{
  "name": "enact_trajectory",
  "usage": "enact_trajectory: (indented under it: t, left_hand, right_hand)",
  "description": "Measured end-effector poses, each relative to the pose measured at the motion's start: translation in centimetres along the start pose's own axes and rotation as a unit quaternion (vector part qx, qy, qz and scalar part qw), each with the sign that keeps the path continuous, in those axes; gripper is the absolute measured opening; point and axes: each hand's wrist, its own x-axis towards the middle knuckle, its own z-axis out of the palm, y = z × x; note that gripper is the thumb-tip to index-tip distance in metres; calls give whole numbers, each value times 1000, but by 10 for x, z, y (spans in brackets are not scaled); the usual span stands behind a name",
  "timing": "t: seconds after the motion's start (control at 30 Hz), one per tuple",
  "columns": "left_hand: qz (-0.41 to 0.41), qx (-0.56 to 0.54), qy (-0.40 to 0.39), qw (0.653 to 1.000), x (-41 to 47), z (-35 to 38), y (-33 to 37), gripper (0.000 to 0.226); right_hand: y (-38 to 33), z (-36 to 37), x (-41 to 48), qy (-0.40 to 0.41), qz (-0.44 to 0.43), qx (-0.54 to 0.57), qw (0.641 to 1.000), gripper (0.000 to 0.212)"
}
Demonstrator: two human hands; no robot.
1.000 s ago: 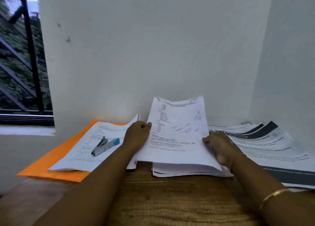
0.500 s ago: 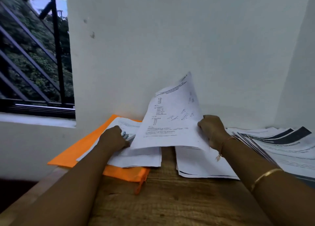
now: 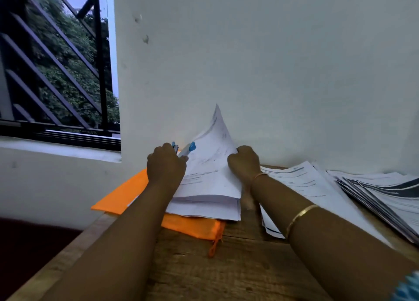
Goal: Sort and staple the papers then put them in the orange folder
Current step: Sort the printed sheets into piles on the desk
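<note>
White wall (image 3: 272, 73) and wooden table (image 3: 226, 266): our left hand (image 3: 166, 164) grips the stapler (image 3: 187, 148), our right hand (image 3: 244, 164) pinches the paper sheaf (image 3: 210, 178) lying on the orange folder (image 3: 127, 191), centre frame. We should square the sheets' corner before stapling. Half a second earlier, the sheaf hung higher, off the folder, and the stapler sat lower.

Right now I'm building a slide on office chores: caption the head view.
Left hand grips a stapler while the right hand holds papers stacked on the orange folder.
</note>
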Motion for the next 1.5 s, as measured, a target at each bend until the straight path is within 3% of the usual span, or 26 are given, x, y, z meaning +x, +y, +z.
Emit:
enact_trajectory:
  t: [0.07, 0.13, 0.2, 0.27, 0.5, 0.6, 0.77, 0.93, 1.0, 1.13, 1.2, 1.3, 1.5]
  left_hand:
    - [-6, 17, -23, 1000, -3, 3, -1, 40]
    - [-12, 29, -50, 998, -8, 7, -1, 37]
    - [-13, 46, -86, 995, -14, 12, -2, 33]
    - [-13, 75, -123, 990, -18, 16, -2, 36]
    - [-23, 139, -172, 975, -20, 21, 1, 47]
    - [-16, 187, -186, 964, -25, 19, 9, 62]
    - [75, 145, -120, 979, -37, 15, 32, 57]
    - [198, 23, -83, 976, -54, 18, 58, 38]
    - [255, -10, -81, 964, -67, 19, 73, 32]
    - [336, 28, -176, 925, -95, 34, 100, 34]
    - [362, 62, -236, 899, -103, 49, 108, 36]
    - [344, 110, -314, 878, -111, 65, 116, 35]
    - [206, 168, -366, 892, -106, 81, 139, 45]
  right_hand:
    - [1, 15, -1, -19, 12, -22, 1000, 28]
    - [1, 24, -4, -45, 23, -60, 997, 2]
    - [0, 27, -7, -84, 30, -99, 991, 26]
    - [2, 27, -9, -108, 15, -128, 986, 35]
    - [5, 19, -10, -55, -50, -188, 979, 13]
    - [9, 6, -14, -14, -82, -183, 980, 22]
    - [36, -40, -20, 19, -104, -201, 974, 18]
    - [79, -104, -23, 35, -3, -230, 973, 23]
    - [98, -128, -22, 20, 31, -250, 968, 13]
    - [127, -163, -28, -25, 77, -305, 949, 37]
    - [138, -170, -30, -63, 101, -285, 951, 38]
    - [146, -171, -32, -83, 109, -277, 951, 19]
    - [143, -164, -35, -108, 92, -341, 929, 44]
